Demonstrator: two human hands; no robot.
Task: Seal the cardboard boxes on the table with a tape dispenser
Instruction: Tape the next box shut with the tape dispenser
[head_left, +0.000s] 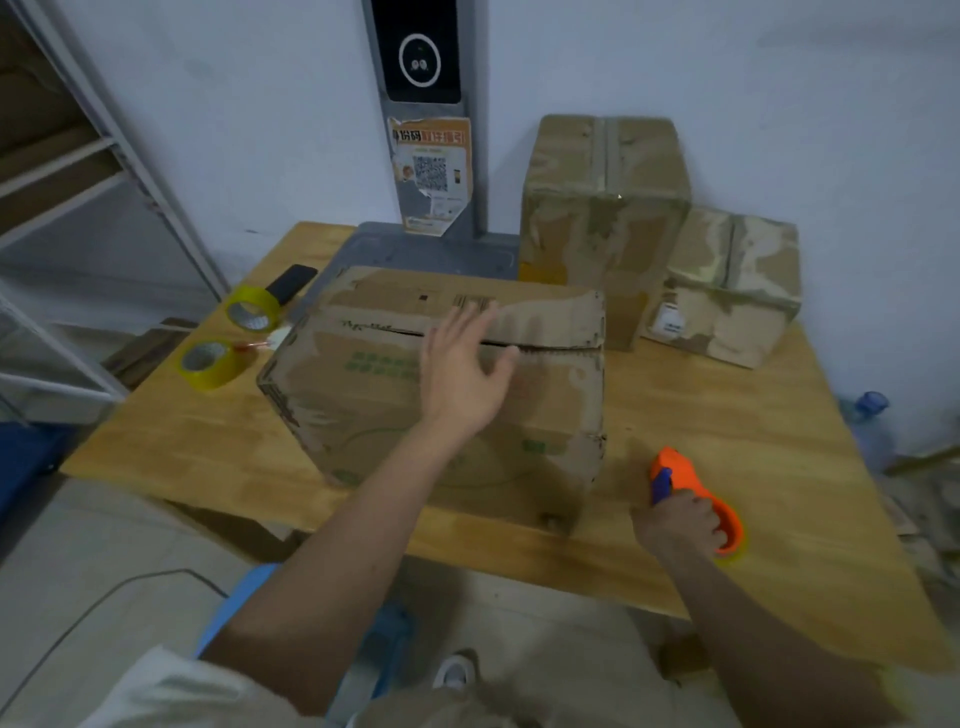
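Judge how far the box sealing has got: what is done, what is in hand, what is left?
Done: the two back boxes, tall and small, already carry tape along their seams. In hand: the left hand reaches open over the front box, while the right hand grips the dispenser on the table. Left: the front box's top seam still gapes untaped.

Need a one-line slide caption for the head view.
Left hand open over the unsealed cardboard box; right hand grips the orange tape dispenser on the wooden table.

Worn, matt brown cardboard box on a smooth, lightly varnished wooden desk; glossy orange plastic tape dispenser at 4 o'clock, shiny yellowish tape rolls at 9 o'clock.
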